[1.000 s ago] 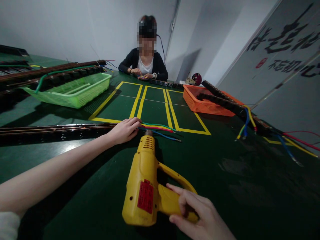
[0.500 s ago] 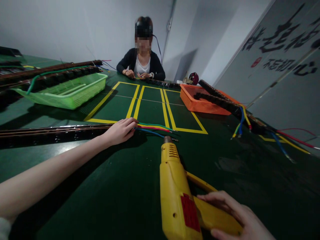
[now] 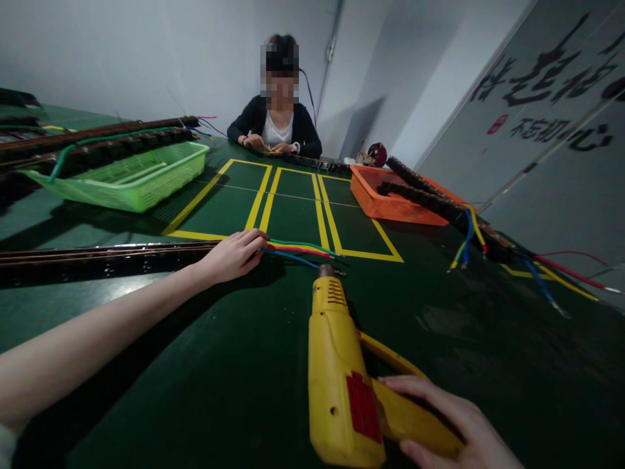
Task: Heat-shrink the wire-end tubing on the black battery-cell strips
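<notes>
My right hand (image 3: 454, 426) is wrapped round the handle of a yellow heat gun (image 3: 342, 378) near the bottom of the view. Its metal nozzle points away from me, close to the blue wire (image 3: 293, 258). My left hand (image 3: 234, 255) rests curled on the end of a long dark strip (image 3: 97, 255) that runs off to the left. Green, red and blue wires (image 3: 303, 247) stick out from under its fingers to the right and lie on the green table (image 3: 219, 365).
A person in a dark top sits at the far end, hands on parts. A green basket (image 3: 141, 182) with dark strips across it stands at the left. An orange basket (image 3: 390, 198) with dark strips and coloured wires stands at the right. Yellow tape lines (image 3: 322, 215) mark the middle.
My right hand has carried the heat gun to the right, from beside my left hand's fingers to the wires' free ends. My left hand has stayed on the strip.
</notes>
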The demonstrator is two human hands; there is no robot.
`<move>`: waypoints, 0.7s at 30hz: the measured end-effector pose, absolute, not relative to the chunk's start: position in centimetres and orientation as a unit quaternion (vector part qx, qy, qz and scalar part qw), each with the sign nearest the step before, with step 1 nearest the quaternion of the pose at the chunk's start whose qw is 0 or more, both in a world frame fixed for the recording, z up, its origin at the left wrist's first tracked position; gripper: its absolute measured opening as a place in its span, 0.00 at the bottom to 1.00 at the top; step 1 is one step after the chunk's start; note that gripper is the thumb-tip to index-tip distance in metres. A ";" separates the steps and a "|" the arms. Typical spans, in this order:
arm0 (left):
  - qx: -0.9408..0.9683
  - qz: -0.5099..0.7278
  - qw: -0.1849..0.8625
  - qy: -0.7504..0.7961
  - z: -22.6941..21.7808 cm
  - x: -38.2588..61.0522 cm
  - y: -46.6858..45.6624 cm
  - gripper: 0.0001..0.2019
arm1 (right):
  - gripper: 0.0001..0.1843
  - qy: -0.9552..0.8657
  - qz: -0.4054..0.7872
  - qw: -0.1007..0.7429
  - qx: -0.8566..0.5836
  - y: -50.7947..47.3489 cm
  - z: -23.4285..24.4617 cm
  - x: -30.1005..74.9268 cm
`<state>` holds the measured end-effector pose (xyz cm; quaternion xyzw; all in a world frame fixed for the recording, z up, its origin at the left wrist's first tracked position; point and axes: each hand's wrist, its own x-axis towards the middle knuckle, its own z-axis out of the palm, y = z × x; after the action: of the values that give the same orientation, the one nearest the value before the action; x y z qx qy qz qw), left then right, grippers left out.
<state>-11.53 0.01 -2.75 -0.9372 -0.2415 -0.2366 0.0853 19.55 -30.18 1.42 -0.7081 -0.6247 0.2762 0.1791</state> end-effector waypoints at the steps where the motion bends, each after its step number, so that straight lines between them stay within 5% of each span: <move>1: -0.937 -0.238 0.086 -0.241 -2.8 -11.5 0.0 0.11 | 0.23 -0.623 0.283 0.186 -0.705 -30.1 1.3 19.2; 21: -0.935 -0.237 0.092 -0.247 -2.7 -11.4 0.0 0.11 | 0.23 -0.736 0.201 0.195 -0.616 -26.0 0.8 9.4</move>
<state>-11.39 -0.04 -2.72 -0.9350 -0.2471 -0.2369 0.0925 9.43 -26.03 0.84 -0.6162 -0.7361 0.2010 0.1951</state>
